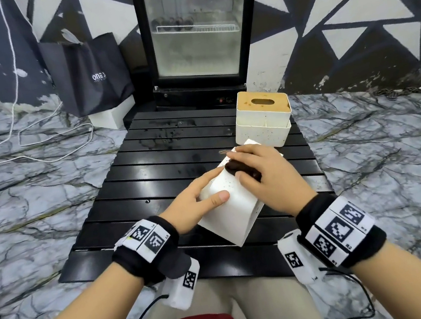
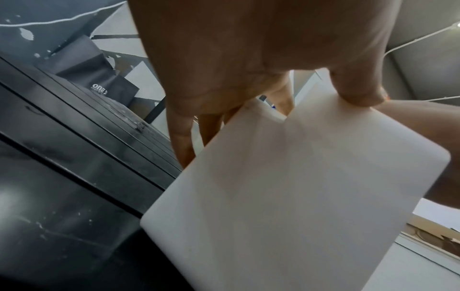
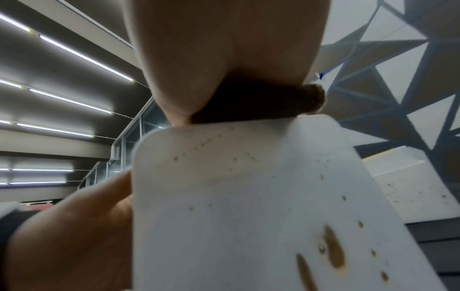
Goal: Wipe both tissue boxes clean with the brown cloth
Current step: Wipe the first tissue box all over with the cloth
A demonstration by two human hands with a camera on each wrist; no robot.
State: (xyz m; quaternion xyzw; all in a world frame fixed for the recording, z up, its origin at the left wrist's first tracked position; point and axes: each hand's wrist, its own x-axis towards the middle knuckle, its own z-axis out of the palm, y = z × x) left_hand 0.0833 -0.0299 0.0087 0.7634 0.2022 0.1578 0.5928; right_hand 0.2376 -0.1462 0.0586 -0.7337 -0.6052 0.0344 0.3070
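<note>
A white tissue box (image 1: 230,210) lies tilted on the black slatted table (image 1: 152,171), spotted with brown specks. My left hand (image 1: 195,198) grips its left side, thumb on top and fingers along the edge. My right hand (image 1: 261,169) presses the bunched brown cloth (image 1: 242,168) onto the box's upper face. The right wrist view shows the brown cloth (image 3: 259,102) under my palm and brown stains on the tissue box (image 3: 273,216). The left wrist view shows the tissue box (image 2: 298,196) held between thumb and fingers. A second tissue box (image 1: 263,121) with a wooden lid stands at the table's far right.
A glass-door fridge (image 1: 198,28) stands behind the table, and a black bag (image 1: 87,73) leans to its left. White cables (image 1: 42,137) run over the marbled floor. Wet marks (image 1: 163,133) show on the far slats.
</note>
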